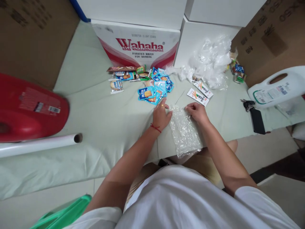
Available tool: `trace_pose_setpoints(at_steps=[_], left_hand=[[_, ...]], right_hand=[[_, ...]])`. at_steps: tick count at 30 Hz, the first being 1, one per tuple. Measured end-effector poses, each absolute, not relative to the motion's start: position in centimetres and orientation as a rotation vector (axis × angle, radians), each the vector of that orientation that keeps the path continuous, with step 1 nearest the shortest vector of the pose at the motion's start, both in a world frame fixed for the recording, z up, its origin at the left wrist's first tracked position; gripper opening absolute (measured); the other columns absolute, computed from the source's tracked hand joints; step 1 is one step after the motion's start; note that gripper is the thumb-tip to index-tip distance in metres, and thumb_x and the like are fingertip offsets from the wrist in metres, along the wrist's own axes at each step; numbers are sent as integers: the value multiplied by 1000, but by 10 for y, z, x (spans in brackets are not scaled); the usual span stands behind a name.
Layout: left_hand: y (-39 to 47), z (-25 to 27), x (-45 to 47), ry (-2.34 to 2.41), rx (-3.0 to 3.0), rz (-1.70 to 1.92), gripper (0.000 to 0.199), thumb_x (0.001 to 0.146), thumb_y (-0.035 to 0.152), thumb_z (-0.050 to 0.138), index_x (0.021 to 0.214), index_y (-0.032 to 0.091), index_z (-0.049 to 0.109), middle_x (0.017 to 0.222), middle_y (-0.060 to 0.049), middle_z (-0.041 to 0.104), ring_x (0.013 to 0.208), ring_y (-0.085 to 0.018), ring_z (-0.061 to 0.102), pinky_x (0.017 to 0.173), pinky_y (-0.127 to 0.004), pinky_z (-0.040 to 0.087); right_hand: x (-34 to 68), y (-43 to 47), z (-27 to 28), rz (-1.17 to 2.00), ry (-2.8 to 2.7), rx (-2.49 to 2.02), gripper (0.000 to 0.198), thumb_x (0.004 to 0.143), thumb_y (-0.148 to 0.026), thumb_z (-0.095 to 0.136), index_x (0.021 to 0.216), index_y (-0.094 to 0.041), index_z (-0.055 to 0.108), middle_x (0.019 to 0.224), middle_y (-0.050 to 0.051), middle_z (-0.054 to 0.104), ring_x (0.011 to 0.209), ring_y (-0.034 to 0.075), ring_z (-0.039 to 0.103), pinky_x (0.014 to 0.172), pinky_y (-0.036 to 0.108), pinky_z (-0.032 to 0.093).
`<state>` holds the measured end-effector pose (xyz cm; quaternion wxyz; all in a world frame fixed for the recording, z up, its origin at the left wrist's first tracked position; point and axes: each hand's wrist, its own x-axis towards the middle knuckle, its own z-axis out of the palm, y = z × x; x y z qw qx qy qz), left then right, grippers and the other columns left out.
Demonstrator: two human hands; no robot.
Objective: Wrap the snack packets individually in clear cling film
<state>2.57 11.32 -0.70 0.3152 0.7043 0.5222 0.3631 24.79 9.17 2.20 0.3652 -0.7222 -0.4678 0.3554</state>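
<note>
A crinkled clear plastic bag [185, 133] lies flat in front of me, its near end hanging at the table's front edge. My left hand [162, 115], with a ring and a red string bracelet, is at the bag's far left corner, fingers bent and thumb on its edge. At the far right corner my right hand [196, 112] pinches the plastic between thumb and fingers. Just beyond the hands are blue snack packets [146, 93] in a loose pile. Two white snack sachets [198, 96] rest past my right hand.
Behind the snacks stands a Wahaha carton [140, 44]. Crumpled clear bags [209, 63] are heaped at the back right. A white jug [278, 87], keys [247, 105] and a black phone [257, 121] lie right. A red jug [33, 108] and a white roll [40, 143] occupy the left.
</note>
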Motion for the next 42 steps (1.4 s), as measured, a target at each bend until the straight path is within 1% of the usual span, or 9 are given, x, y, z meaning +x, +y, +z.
trace_pose_setpoints(at_steps=[3, 7, 12, 20, 23, 27, 33, 38, 42], left_hand=[[119, -10, 20, 1270, 1617, 1084, 56, 83, 14, 69, 137, 18, 58, 91, -2, 73, 98, -22, 70, 102, -39, 51], [129, -10, 13, 1199, 1285, 1196, 30, 83, 15, 68, 112, 19, 65, 81, 3, 67, 67, -11, 61, 73, -26, 51], [136, -8, 9, 1147, 1150, 1250, 12, 81, 14, 69, 93, 18, 67, 78, 3, 62, 63, -9, 56, 65, -22, 47], [135, -5, 10, 1319, 1068, 1422, 30, 72, 7, 71, 98, 20, 64, 82, 5, 54, 61, -8, 49, 64, -22, 45], [124, 5, 9, 1256, 1066, 1467, 19, 76, 12, 69, 91, 21, 63, 72, 7, 51, 59, -8, 47, 62, -22, 42], [102, 20, 11, 929, 1175, 1233, 14, 82, 30, 75, 83, 20, 65, 65, 5, 55, 55, -8, 47, 56, -22, 38], [90, 19, 25, 653, 991, 823, 58, 85, 76, 66, 81, 17, 65, 73, -2, 66, 66, -16, 63, 59, -27, 49], [94, 14, 26, 647, 873, 928, 50, 77, 65, 81, 81, 17, 66, 78, 0, 66, 76, -14, 63, 69, -25, 51], [99, 12, 24, 725, 886, 931, 38, 81, 53, 80, 83, 18, 66, 83, -2, 72, 76, -15, 67, 74, -28, 54]], right_hand=[[239, 100, 19, 988, -1082, -1734, 30, 69, -45, 79, 80, -19, 69, 58, -5, 52, 53, 10, 40, 51, 26, 31], [242, 95, 19, 990, -969, -1662, 28, 67, -42, 79, 79, -20, 68, 59, -6, 52, 50, 9, 38, 48, 24, 27], [240, 89, 19, 1043, -945, -1600, 28, 68, -40, 81, 81, -20, 66, 60, -7, 53, 48, 7, 36, 45, 22, 26], [227, 95, 41, 1138, -872, -1555, 27, 70, -39, 82, 83, -22, 64, 55, -8, 49, 43, 7, 28, 41, 23, 19], [218, 93, 49, 1042, -875, -1543, 27, 74, -41, 81, 83, -22, 64, 59, -6, 49, 48, 9, 34, 45, 23, 25], [198, 79, 56, 586, -1111, -1585, 22, 84, -42, 75, 84, -21, 67, 76, -2, 60, 65, 12, 47, 60, 26, 41], [164, 50, 54, 197, -1647, -1586, 21, 102, -38, 59, 95, -24, 72, 84, 3, 66, 72, 17, 59, 71, 31, 47], [158, 40, 52, 463, -1781, -1530, 25, 100, -41, 58, 94, -25, 77, 87, 6, 70, 81, 21, 64, 75, 33, 50], [174, 37, 62, 765, -1383, -1494, 26, 95, -51, 69, 91, -27, 78, 91, 4, 72, 83, 21, 64, 79, 34, 52]])
